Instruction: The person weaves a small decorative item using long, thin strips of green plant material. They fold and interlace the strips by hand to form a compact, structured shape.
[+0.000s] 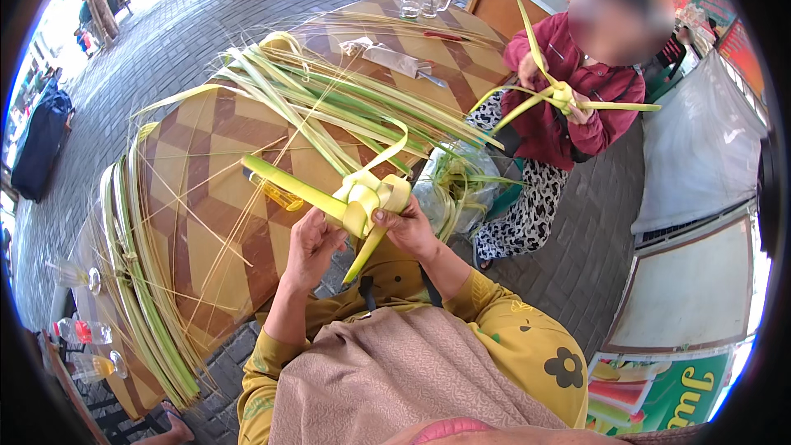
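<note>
A half-woven palm-leaf pouch (361, 201) of pale yellow-green strips is between my two hands, over my lap at the table's edge. Pinched at its lower left side are the fingers of my left hand (314, 246). With the thumb on top, my right hand (408, 227) grips the pouch's right side. One stiff strip points to the upper left, another hangs below, and a thin one curls up to the right. A pile of palm-leaf strips (321, 99) lies across the table beyond, and a tied bundle (139, 272) lies at the left.
The patterned round table (216, 247) also bears a yellow cutter (281, 196), a white packet (392, 60) and glass mugs (426, 3). Bottles and cups stand at its left rim. A plastic bag of leaf scraps (457, 185) is at the right, beside a seated person (581, 93) weaving leaves.
</note>
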Tool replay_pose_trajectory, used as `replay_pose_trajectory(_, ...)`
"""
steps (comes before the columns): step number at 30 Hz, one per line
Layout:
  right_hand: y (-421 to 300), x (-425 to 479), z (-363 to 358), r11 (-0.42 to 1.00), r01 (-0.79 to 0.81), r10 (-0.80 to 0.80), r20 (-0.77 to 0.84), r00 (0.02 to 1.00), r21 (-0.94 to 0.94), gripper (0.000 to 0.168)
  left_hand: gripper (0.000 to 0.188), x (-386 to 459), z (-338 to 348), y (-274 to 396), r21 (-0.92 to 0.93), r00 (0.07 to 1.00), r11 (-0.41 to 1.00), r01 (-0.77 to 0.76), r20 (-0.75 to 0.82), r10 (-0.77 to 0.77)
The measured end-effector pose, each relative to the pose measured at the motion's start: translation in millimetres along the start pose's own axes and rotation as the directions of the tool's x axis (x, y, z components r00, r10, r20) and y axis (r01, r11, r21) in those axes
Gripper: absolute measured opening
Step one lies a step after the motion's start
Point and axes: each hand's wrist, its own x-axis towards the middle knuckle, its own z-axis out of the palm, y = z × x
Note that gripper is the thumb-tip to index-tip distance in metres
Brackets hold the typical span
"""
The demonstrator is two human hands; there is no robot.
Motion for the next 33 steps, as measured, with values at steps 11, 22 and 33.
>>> replay_pose_trajectory(11, -11.5, -0.2, -4.7, 0.967, -0.071, 0.090, 0.068, 0.994, -0.243, 0.029, 0.027, -3.4, 8.2, 3.0, -0.165, 0.998, 0.986, 0.021, 0.065, -0.011)
replay_pose_trajectory(22, -42.9, -14.8, -12.6, 0.964, -0.044, 0.050, 0.016, 0.999, -0.263, 0.025, 0.021, 1.0, 30.5, 9.2, -0.226, 0.972, 0.971, 0.078, 0.234, -0.024)
replay_pose_trajectory(33, -58.9, -25.2, -36.2, 0.947, -0.126, 0.147, 0.051, 0.988, -0.295, 0.031, 0.020, 0.4, 43.9, 7.9, -0.241, 0.888, 0.935, 0.260, 0.440, -0.134)
